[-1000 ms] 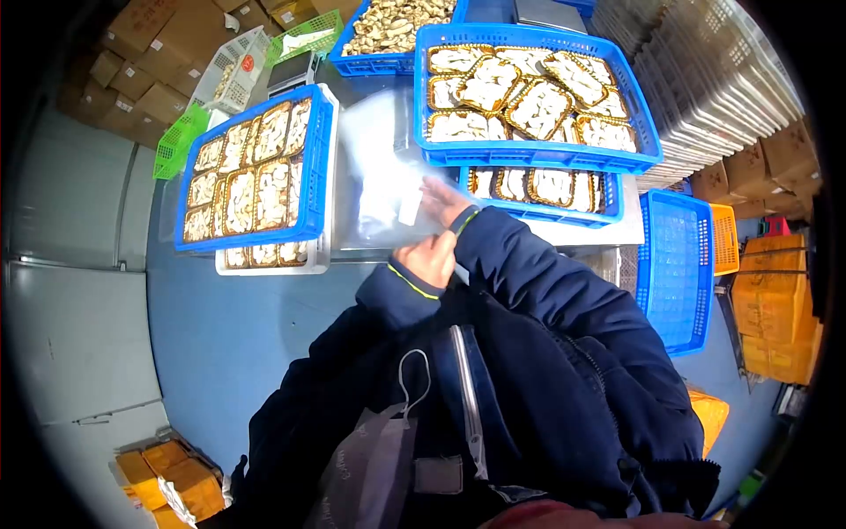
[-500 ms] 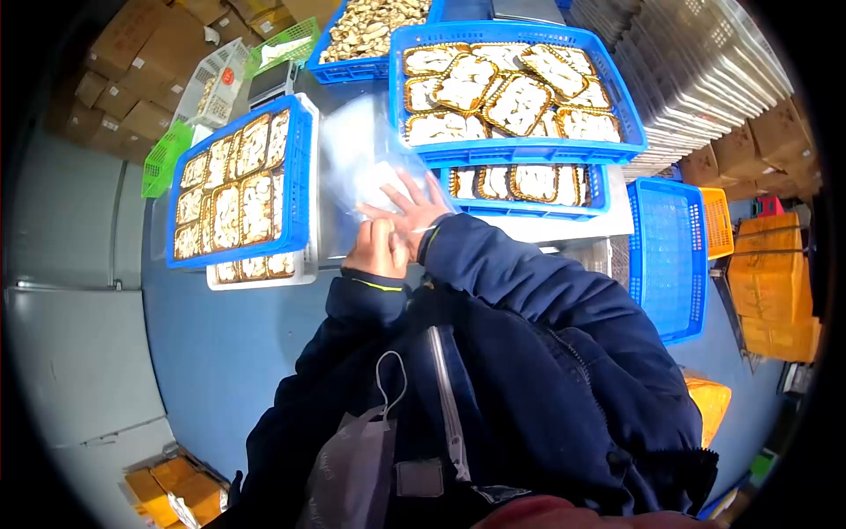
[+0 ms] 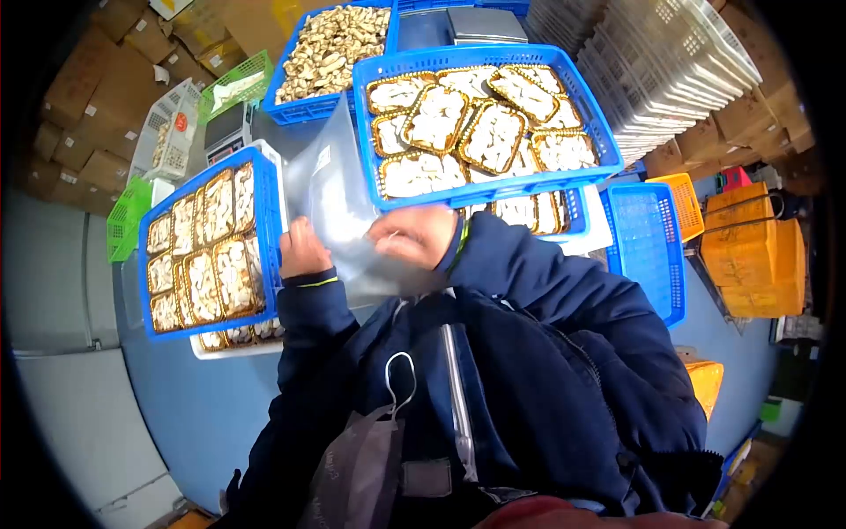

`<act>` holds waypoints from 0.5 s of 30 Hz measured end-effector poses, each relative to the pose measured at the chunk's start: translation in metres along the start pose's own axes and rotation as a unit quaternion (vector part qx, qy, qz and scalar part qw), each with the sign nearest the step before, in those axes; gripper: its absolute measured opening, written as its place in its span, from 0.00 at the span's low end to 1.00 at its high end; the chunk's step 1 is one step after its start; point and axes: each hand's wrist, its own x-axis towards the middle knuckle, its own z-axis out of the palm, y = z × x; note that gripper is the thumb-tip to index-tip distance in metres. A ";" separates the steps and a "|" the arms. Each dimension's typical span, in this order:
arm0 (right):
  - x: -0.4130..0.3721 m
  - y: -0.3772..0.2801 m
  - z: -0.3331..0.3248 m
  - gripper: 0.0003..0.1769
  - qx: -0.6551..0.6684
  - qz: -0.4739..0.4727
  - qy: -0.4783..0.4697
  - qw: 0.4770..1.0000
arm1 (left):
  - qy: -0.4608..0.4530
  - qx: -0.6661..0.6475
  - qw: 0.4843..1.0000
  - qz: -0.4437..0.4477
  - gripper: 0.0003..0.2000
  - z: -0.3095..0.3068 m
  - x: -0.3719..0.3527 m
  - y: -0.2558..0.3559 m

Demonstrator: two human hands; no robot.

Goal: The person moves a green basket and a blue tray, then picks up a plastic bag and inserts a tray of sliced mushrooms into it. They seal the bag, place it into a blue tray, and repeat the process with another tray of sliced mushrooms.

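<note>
Head view: mid-frame, left hand (image 3: 304, 249) and right hand (image 3: 420, 236) are gripping a bag (image 3: 333, 196). The two-sided hold is seemingly steadying it.

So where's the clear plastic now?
In the head view, the clear plastic is left of centre, between the left hand and right hand, with a blue crate on either side.

stacked cardboard boxes (image 3: 95, 78), nested white crates (image 3: 665, 84), orange crate (image 3: 683, 203)
</note>
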 end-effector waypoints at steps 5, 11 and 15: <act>0.023 0.128 -0.067 0.13 -0.031 0.325 0.130 0.936 | -0.039 -0.107 0.993 -0.012 0.09 0.019 0.046 -0.027; 0.044 0.199 -0.097 0.15 0.044 0.571 0.128 0.810 | 0.096 0.049 0.979 0.172 0.04 0.021 0.104 -0.058; 0.062 0.196 -0.096 0.17 0.036 0.618 0.127 0.775 | 0.141 0.036 0.974 0.175 0.05 0.020 0.123 -0.057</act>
